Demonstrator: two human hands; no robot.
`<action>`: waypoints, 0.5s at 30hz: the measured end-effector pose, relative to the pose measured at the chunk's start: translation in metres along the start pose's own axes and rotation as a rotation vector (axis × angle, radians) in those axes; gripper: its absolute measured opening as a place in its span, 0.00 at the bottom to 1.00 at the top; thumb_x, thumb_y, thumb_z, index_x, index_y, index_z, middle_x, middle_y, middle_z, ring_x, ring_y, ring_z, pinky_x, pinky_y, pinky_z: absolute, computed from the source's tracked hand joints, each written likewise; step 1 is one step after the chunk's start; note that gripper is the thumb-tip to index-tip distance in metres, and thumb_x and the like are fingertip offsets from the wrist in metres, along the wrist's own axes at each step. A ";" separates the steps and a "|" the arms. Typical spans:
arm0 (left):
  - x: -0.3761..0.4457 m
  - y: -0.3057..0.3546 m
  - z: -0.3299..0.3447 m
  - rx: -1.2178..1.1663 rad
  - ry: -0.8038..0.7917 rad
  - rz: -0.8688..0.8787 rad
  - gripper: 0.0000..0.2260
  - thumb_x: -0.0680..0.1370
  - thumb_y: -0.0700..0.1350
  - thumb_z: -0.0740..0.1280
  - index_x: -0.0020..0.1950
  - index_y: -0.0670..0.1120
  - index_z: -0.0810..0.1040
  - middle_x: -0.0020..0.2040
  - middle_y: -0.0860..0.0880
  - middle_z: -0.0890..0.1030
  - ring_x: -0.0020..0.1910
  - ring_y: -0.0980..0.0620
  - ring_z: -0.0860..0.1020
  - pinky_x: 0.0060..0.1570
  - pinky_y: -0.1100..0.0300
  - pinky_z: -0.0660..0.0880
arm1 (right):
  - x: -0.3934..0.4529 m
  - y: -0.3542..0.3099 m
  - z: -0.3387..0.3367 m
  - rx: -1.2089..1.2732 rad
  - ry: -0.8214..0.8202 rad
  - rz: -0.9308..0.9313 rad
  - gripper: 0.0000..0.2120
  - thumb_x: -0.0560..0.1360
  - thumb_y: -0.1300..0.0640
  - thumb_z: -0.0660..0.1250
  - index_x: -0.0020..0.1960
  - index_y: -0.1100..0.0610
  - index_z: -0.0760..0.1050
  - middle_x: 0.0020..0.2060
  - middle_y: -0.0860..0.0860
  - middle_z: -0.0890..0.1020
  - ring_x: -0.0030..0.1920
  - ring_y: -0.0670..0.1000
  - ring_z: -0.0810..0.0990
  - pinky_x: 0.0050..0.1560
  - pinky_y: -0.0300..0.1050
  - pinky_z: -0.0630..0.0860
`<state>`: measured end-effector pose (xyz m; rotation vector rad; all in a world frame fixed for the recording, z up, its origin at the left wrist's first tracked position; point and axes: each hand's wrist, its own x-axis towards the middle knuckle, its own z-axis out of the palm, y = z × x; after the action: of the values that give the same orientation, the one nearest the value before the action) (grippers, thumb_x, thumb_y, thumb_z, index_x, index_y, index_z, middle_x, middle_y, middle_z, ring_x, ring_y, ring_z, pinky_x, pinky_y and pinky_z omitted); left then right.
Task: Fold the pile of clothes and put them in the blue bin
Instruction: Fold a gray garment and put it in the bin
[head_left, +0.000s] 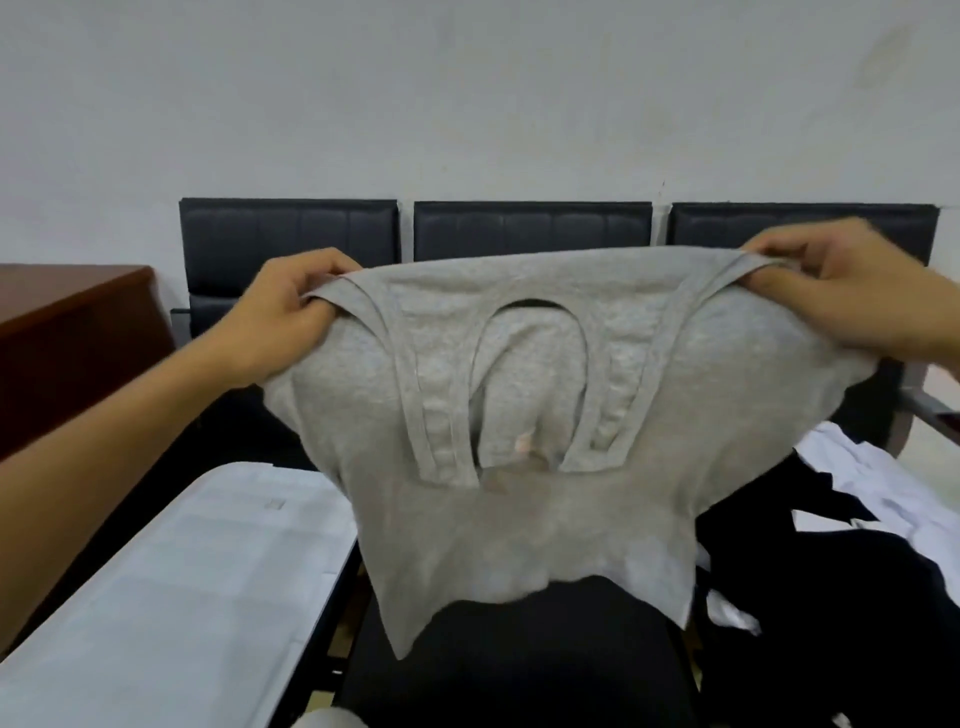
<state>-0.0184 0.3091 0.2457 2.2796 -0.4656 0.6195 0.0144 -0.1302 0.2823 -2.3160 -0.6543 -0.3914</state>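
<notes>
A grey sleeveless top (519, 530) hangs spread in the air in the middle of the view, its straps folded down over the front. My left hand (283, 317) pinches its upper left corner and my right hand (836, 291) pinches its upper right corner. The lower hem dangles just above a black seat (519, 660). A pile of black and white clothes (857, 545) lies on the seat to the right. No blue bin is in view.
A row of black padded chairs (530, 228) stands against a white wall. A pale flat surface (171, 587) covers the seat at the lower left. A brown wooden desk (67, 332) stands at the left edge.
</notes>
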 end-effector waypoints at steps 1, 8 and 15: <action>-0.001 -0.002 -0.003 -0.007 -0.061 -0.014 0.20 0.78 0.29 0.62 0.47 0.55 0.80 0.45 0.65 0.83 0.47 0.67 0.80 0.47 0.76 0.74 | 0.003 0.004 -0.002 0.055 -0.024 0.017 0.08 0.78 0.53 0.66 0.46 0.44 0.83 0.44 0.41 0.85 0.44 0.39 0.82 0.50 0.32 0.77; 0.007 -0.091 0.060 -0.067 -0.482 -0.294 0.04 0.76 0.43 0.72 0.50 0.49 0.84 0.48 0.51 0.85 0.49 0.54 0.83 0.52 0.60 0.79 | 0.033 0.084 0.075 0.055 -0.507 0.267 0.05 0.76 0.57 0.70 0.47 0.55 0.84 0.43 0.52 0.87 0.44 0.46 0.84 0.45 0.35 0.78; 0.009 -0.204 0.168 0.162 -0.673 -0.411 0.06 0.77 0.38 0.70 0.46 0.50 0.81 0.45 0.51 0.83 0.48 0.50 0.82 0.51 0.57 0.78 | 0.059 0.209 0.196 -0.126 -0.641 0.357 0.07 0.79 0.60 0.67 0.45 0.54 0.83 0.44 0.50 0.86 0.49 0.51 0.84 0.48 0.43 0.79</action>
<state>0.1384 0.3247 0.0337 2.6037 -0.2387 -0.3427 0.1970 -0.1075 0.0554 -2.6173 -0.4931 0.5096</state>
